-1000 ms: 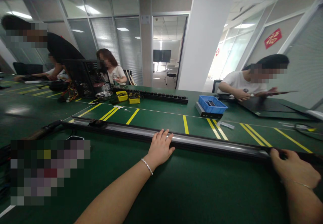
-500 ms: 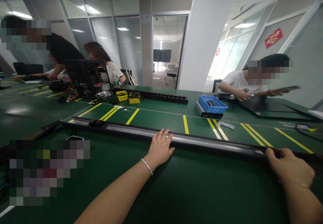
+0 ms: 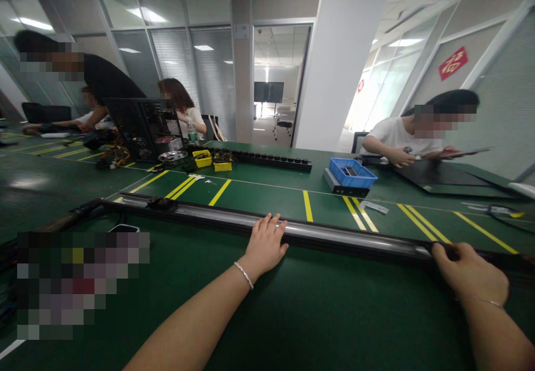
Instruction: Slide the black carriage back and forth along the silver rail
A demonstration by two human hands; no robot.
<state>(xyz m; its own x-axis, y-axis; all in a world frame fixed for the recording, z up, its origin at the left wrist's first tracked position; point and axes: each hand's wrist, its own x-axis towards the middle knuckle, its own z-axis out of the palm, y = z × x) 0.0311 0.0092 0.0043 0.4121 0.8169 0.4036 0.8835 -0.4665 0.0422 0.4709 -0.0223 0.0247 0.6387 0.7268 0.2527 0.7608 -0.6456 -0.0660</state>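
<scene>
A long black rail with a shiny metal strip (image 3: 346, 236) lies across the green table (image 3: 317, 315) from left to right. My left hand (image 3: 266, 244) rests flat on its middle, fingers spread over the metal strip. My right hand (image 3: 468, 272) grips the rail farther right, fingers curled over its near edge. Both wrists wear thin bracelets.
Beyond the rail lie yellow floor-style lines, a blue tray (image 3: 351, 172), two yellow bins (image 3: 203, 159), a black power strip (image 3: 271, 161) and an open computer case (image 3: 144, 127). Several people work at the far side. A pixelated patch (image 3: 81, 284) covers the near left.
My right hand has slid a little to the left along the rail. My left hand has stayed in place. The people at the far side have shifted slightly.
</scene>
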